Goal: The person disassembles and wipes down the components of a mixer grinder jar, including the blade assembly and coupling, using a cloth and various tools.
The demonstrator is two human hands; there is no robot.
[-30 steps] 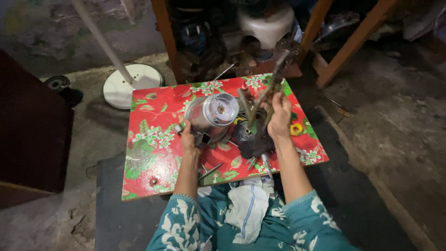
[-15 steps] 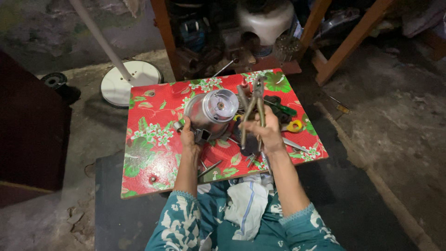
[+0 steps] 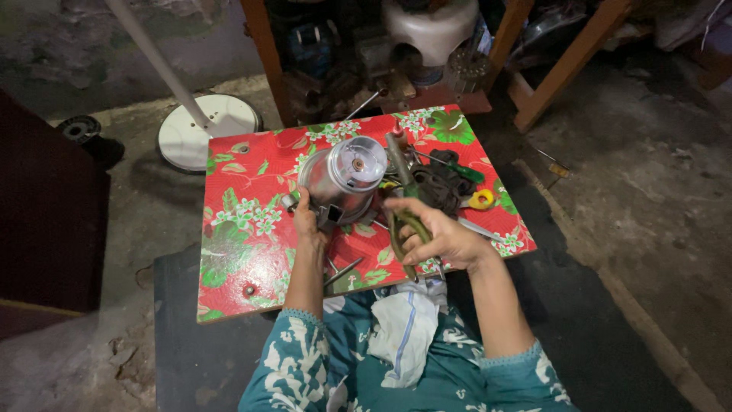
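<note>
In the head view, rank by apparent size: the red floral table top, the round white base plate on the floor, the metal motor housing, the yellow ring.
1. red floral table top
2. round white base plate
3. metal motor housing, though nearer the camera
4. yellow ring

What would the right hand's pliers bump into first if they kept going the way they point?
Most likely the silver motor. The right hand holds green-handled pliers whose tip points up the picture, close beside the motor's right edge, which the left hand steadies. Depth is unclear, so they might slip past.
</note>
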